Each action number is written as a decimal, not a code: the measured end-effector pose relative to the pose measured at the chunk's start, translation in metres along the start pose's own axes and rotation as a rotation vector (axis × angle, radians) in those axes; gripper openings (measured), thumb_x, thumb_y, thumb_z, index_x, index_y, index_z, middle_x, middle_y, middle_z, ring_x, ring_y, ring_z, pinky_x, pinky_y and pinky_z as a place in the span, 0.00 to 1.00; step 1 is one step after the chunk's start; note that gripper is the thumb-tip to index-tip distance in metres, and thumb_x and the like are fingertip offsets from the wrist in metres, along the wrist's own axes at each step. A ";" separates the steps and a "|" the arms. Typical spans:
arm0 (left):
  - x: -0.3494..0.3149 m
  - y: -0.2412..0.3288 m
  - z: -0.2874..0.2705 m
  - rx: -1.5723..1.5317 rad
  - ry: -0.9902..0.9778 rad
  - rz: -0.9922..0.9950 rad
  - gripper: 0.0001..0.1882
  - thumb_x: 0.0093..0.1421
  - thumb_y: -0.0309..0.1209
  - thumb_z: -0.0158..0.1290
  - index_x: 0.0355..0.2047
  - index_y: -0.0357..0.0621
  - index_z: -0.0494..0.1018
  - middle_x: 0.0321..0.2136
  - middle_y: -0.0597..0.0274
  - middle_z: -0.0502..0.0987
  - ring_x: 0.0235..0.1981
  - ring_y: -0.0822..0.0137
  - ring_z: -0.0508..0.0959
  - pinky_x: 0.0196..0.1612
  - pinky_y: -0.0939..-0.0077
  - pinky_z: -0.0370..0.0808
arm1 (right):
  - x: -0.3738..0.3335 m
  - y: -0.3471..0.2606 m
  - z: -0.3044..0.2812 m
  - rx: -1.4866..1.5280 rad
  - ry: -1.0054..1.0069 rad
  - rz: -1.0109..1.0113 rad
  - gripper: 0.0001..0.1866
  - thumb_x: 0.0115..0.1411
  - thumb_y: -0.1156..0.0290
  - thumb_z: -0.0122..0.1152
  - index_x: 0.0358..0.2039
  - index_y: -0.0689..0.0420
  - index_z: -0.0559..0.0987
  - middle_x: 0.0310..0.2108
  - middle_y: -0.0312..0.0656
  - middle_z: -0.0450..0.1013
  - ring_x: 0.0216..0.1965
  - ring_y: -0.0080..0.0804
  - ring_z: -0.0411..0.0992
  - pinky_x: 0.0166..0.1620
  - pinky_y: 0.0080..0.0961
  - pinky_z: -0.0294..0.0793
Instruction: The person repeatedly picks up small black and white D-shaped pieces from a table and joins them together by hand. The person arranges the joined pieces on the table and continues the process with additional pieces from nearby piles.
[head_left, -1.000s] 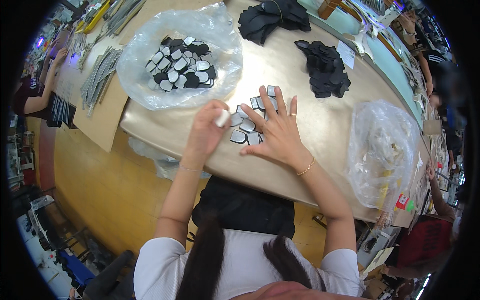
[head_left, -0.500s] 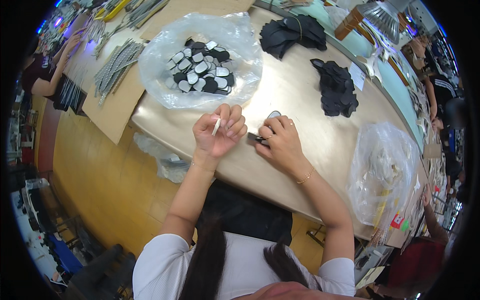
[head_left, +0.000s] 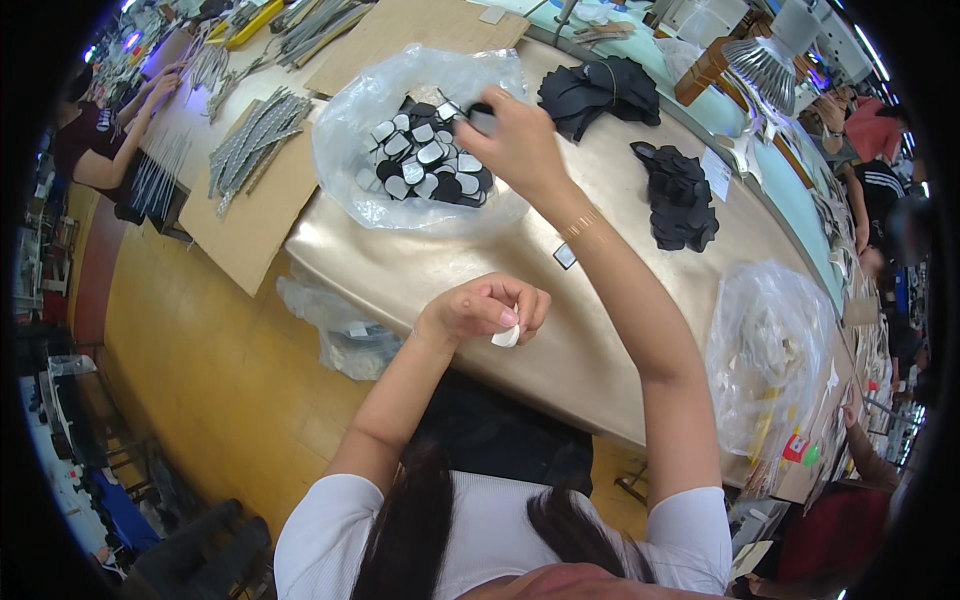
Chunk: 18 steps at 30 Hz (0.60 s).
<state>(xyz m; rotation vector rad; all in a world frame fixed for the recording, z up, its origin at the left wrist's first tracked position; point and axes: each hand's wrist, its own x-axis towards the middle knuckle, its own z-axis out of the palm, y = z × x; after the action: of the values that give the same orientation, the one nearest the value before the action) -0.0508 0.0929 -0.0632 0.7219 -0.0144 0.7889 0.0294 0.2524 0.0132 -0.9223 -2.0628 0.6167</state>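
Right hand (head_left: 520, 145): extended far forward, fingers curled down over the near rim of the clear plastic bag (head_left: 420, 150), closed on one small dark piece (head_left: 483, 118) at the fingertips. Whether that piece is lifted free or rests on the heap cannot be told.

Left hand (head_left: 487, 310): held close to the body at the near side of the bag, over the worktop (head_left: 430, 270) edge; thumb and forefinger pinch a small white scrap (head_left: 506, 336), other fingers folded in.

Judgement on the step: the pile is loose and the pieces overlap, so a fingertip pick of a single top piece should go better than a scoop. Keeping the bag mouth flat avoids dragging the film along with the hand.

Materials: pile of small pieces (head_left: 425, 165) inside the bag, rounded-rectangular, flat, black-edged with pale grey faces. Bag film thin, crinkled, glossy. Worktop smooth, tan, with a soft sheen.

One lone small square piece (head_left: 565, 256) lies on the worktop to the right of the bag, under the forearm.

Right of the bag: two heaps of black matte cut parts (head_left: 680, 195), limp-looking. Further right, near the worktop edge, a second clear bag (head_left: 770, 350) of whitish items.

Left of the bag: brown cardboard sheet (head_left: 250, 220) carrying grey patterned strips (head_left: 250, 140).
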 end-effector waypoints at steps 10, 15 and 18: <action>-0.003 0.002 0.005 0.067 0.010 -0.059 0.13 0.58 0.36 0.61 0.27 0.38 0.75 0.28 0.60 0.72 0.31 0.68 0.71 0.37 0.75 0.67 | -0.014 0.020 -0.042 0.345 -0.149 0.111 0.21 0.62 0.53 0.67 0.45 0.59 0.84 0.34 0.43 0.82 0.40 0.35 0.81 0.44 0.29 0.77; 0.001 0.008 0.009 0.218 -0.121 -0.211 0.13 0.60 0.34 0.61 0.27 0.36 0.75 0.28 0.61 0.73 0.32 0.67 0.70 0.40 0.74 0.66 | -0.119 0.025 -0.105 -0.178 -0.617 0.336 0.19 0.52 0.67 0.74 0.43 0.59 0.81 0.48 0.48 0.71 0.41 0.47 0.77 0.47 0.37 0.76; 0.004 0.011 0.011 0.292 -0.153 -0.255 0.13 0.62 0.34 0.61 0.29 0.35 0.75 0.29 0.61 0.73 0.34 0.67 0.70 0.42 0.73 0.67 | -0.142 0.027 -0.104 -0.176 -0.477 0.323 0.13 0.51 0.70 0.71 0.36 0.59 0.77 0.42 0.47 0.75 0.39 0.47 0.77 0.44 0.37 0.76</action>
<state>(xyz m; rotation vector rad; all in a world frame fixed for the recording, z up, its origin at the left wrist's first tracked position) -0.0523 0.0946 -0.0477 1.0374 0.0546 0.4946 0.1857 0.1706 -0.0095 -1.3288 -2.4362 0.9056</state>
